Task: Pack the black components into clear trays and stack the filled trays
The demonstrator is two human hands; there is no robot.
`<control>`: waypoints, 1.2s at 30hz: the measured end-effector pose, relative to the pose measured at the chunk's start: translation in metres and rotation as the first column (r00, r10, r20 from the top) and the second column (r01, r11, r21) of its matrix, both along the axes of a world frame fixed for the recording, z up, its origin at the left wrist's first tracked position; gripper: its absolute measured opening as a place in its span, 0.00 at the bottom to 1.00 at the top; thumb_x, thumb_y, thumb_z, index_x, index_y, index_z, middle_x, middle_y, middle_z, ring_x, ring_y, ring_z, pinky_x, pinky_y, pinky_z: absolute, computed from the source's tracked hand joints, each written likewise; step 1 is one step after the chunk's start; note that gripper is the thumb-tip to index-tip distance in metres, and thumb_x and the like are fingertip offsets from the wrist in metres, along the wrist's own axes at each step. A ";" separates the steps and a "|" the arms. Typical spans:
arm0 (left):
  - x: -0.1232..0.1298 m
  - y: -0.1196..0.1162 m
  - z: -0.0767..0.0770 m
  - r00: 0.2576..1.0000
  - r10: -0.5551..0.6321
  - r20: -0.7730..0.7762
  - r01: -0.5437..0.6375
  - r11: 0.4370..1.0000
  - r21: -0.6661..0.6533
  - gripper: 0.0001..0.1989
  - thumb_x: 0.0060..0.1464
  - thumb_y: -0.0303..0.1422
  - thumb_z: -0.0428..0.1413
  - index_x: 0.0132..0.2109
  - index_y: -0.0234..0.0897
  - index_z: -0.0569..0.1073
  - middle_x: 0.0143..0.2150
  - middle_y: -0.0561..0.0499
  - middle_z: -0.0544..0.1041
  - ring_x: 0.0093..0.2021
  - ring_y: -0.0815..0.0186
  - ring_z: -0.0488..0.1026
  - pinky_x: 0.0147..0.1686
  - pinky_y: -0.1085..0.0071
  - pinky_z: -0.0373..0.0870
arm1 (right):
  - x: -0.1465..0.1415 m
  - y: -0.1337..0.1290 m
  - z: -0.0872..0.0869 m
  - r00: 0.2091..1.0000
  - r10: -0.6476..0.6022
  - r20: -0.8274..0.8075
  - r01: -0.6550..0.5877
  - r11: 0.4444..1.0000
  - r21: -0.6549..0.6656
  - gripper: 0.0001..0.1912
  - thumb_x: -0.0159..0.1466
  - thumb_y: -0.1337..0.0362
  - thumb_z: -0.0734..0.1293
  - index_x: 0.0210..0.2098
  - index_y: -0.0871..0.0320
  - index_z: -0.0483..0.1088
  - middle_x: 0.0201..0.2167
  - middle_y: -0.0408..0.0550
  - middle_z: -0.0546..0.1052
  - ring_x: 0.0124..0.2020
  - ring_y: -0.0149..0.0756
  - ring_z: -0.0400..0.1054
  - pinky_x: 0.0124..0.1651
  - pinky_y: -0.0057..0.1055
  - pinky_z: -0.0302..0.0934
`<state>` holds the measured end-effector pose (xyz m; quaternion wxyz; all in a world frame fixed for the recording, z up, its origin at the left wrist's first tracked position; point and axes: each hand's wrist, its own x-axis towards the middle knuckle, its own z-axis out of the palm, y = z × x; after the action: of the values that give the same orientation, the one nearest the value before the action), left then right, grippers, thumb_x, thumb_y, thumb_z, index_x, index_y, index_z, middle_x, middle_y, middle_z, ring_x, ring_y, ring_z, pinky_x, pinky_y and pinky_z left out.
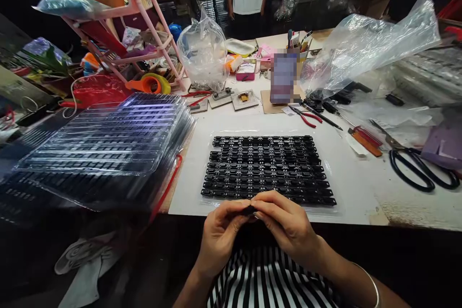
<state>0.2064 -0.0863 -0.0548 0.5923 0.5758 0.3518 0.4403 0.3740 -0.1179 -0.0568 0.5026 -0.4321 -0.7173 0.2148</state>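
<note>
At the far left, a leaning stack of clear plastic trays with dark strips showing through (104,130) covers that end of the white worktable (361,183). Further right, the left hand (221,236) is curled, its thumb and forefinger tips closed on a small black piece (248,210), which sits between the two hands at the table's near edge. The step in hand looks to be close fingertip work on this piece; the next move seems to call for a steady, light two-handed pinch. Just beyond, black circuit-board strips with small components (267,168) lie in rows in a shallow clear plastic tray (327,168); one far row starts short at its left end. The right hand (288,224) meets the left, its thumb and fingertips gathered on the same piece, partly hiding it. Farther right lie red-handled pliers (308,118), then large black-handled scissors (392,141), both untouched.
</note>
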 end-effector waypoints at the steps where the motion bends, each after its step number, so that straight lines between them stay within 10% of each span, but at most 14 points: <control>1: 0.000 0.000 0.000 1.000 0.000 -0.008 0.000 1.000 -0.008 0.07 0.53 0.24 0.57 0.39 0.37 0.76 0.40 0.49 0.79 0.41 0.64 0.77 0.41 0.71 0.76 | 0.000 0.000 -0.001 1.000 -0.008 0.011 0.008 1.000 0.010 0.16 0.65 0.75 0.59 0.50 0.58 0.67 0.41 0.52 0.72 0.42 0.35 0.68 0.42 0.32 0.69; 12: -0.002 -0.001 -0.019 0.997 0.004 -0.078 0.017 0.964 0.266 0.14 0.56 0.20 0.52 0.45 0.40 0.74 0.45 0.48 0.78 0.46 0.62 0.74 0.45 0.63 0.73 | -0.004 -0.003 0.001 0.998 -0.053 -0.039 0.043 0.976 -0.214 0.08 0.64 0.67 0.61 0.43 0.57 0.67 0.32 0.46 0.71 0.32 0.32 0.66 0.34 0.29 0.65; 17: -0.006 0.003 -0.017 0.984 -0.015 -0.176 0.087 0.908 0.411 0.19 0.54 0.17 0.52 0.47 0.43 0.73 0.45 0.49 0.76 0.45 0.63 0.73 0.44 0.65 0.71 | -0.001 -0.005 0.005 0.989 -0.025 -0.146 -0.060 0.832 -0.551 0.06 0.61 0.62 0.64 0.30 0.57 0.63 0.23 0.39 0.67 0.23 0.27 0.60 0.26 0.24 0.58; 24: -0.009 0.002 -0.007 0.950 0.008 -0.312 0.167 0.831 0.531 0.22 0.53 0.17 0.53 0.52 0.44 0.73 0.36 0.51 0.71 0.35 0.70 0.71 0.33 0.75 0.70 | 0.005 -0.006 0.011 0.949 0.055 -0.312 -0.262 0.690 -0.675 0.10 0.61 0.60 0.65 0.26 0.57 0.62 0.20 0.37 0.62 0.22 0.26 0.55 0.23 0.25 0.50; 31: -0.009 -0.004 0.004 0.952 -0.171 -0.254 0.219 0.960 0.173 0.19 0.59 0.26 0.50 0.56 0.44 0.68 0.46 0.46 0.71 0.46 0.62 0.70 0.44 0.68 0.69 | 0.006 -0.012 0.011 0.983 0.021 -0.181 -0.121 0.818 -0.562 0.12 0.63 0.61 0.62 0.24 0.56 0.59 0.21 0.38 0.61 0.23 0.27 0.54 0.25 0.26 0.50; 36: -0.005 -0.005 0.005 0.961 -0.116 -0.250 0.157 0.976 0.152 0.12 0.58 0.27 0.52 0.48 0.44 0.73 0.42 0.50 0.69 0.43 0.66 0.69 0.41 0.72 0.66 | 0.001 -0.013 0.003 0.998 0.008 -0.065 -0.036 0.895 -0.444 0.11 0.62 0.64 0.62 0.24 0.56 0.58 0.21 0.38 0.61 0.22 0.27 0.54 0.25 0.26 0.49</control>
<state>0.2016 -0.0910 -0.0502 0.5231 0.6962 0.3412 0.3539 0.3751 -0.1314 -0.0540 0.4102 -0.5205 -0.6381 0.3918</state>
